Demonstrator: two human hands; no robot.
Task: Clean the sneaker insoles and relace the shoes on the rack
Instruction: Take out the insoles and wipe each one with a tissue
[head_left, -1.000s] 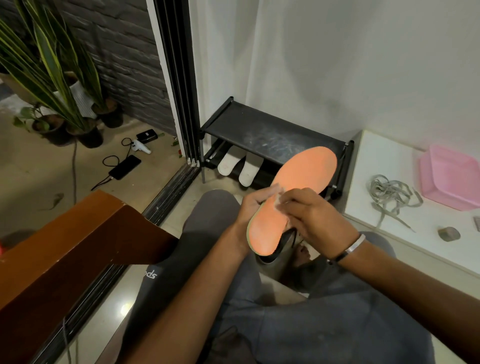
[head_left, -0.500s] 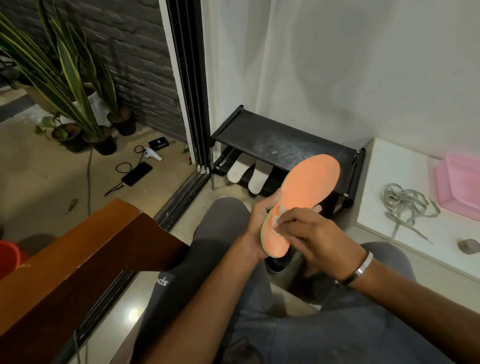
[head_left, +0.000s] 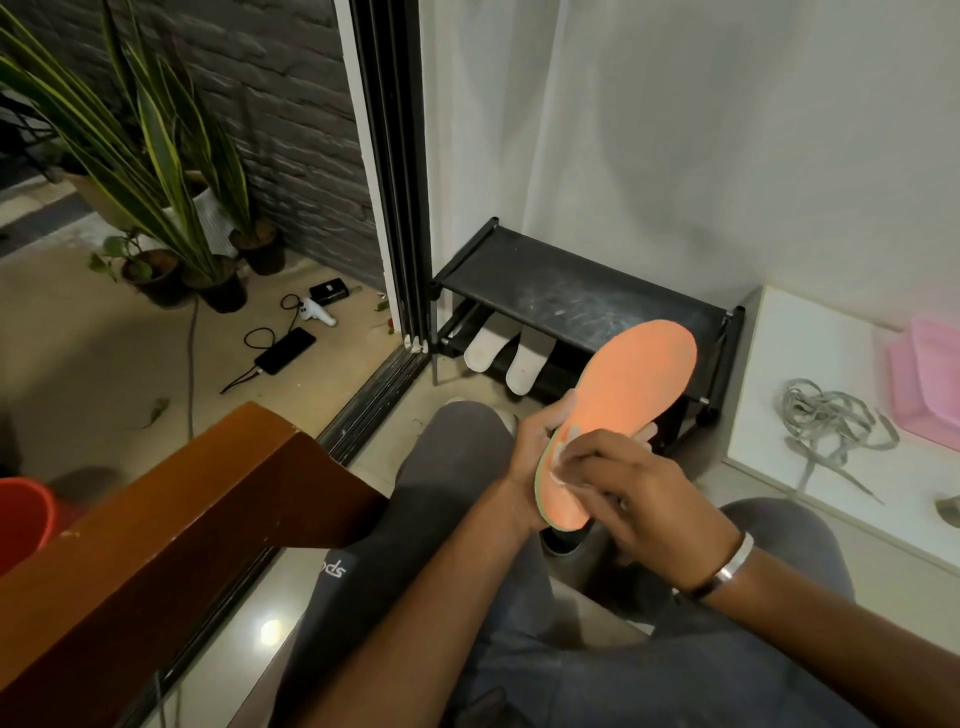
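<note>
Head view: wiping an orange insole (head_left: 618, 415) over the lap, in front of the shoe rack (head_left: 576, 301).
Left hand (head_left: 535, 447) gripping the insole's edge, tilting it up for access; right hand (head_left: 634, 493) pinching a white wipe (head_left: 560, 462) against the heel end, fingers curled; grey laces (head_left: 831, 431) right of the rack, for relacing later.

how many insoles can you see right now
3: the orange insole held in the left hand, and two white insoles on the black rack's lower shelf. More may be hidden.
</note>
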